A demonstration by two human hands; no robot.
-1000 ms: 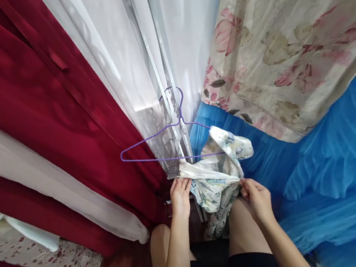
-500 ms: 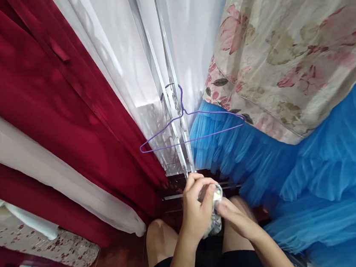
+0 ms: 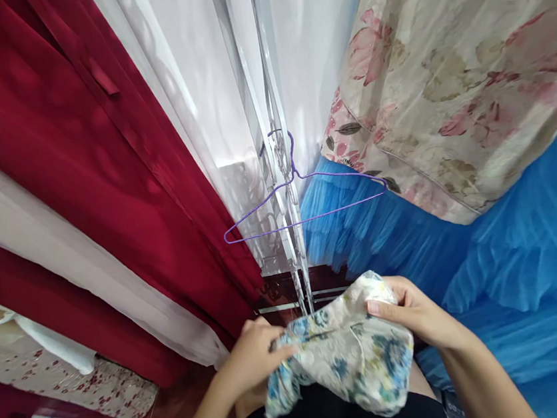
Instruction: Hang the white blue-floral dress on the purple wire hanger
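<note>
A white cloth with blue and yellow-green flowers (image 3: pixel 355 354) is stretched between my two hands above my lap; whether it is a garment I cannot tell. My left hand (image 3: pixel 261 348) grips its left end, fingers closed on the fabric. At its upper right corner my right hand (image 3: pixel 405 305) pinches the cloth, with the thumb lying on top. Beyond the cloth, a purple clothes hanger (image 3: pixel 304 218) hangs bare from the white metal rack (image 3: pixel 271 102), touching neither hand.
Dark red fabric (image 3: pixel 157 203) hangs on the left beside white drapes (image 3: pixel 193 78). To the right hang a cream flowered cloth (image 3: pixel 470 80) and blue ruffled tulle (image 3: pixel 507 277). Red-brown tiles (image 3: pixel 181 414) cover the floor.
The bunched cloth has been spread out sideways. My left hand has moved left and my right hand right, each keeping hold of it. The view has shifted slightly.
</note>
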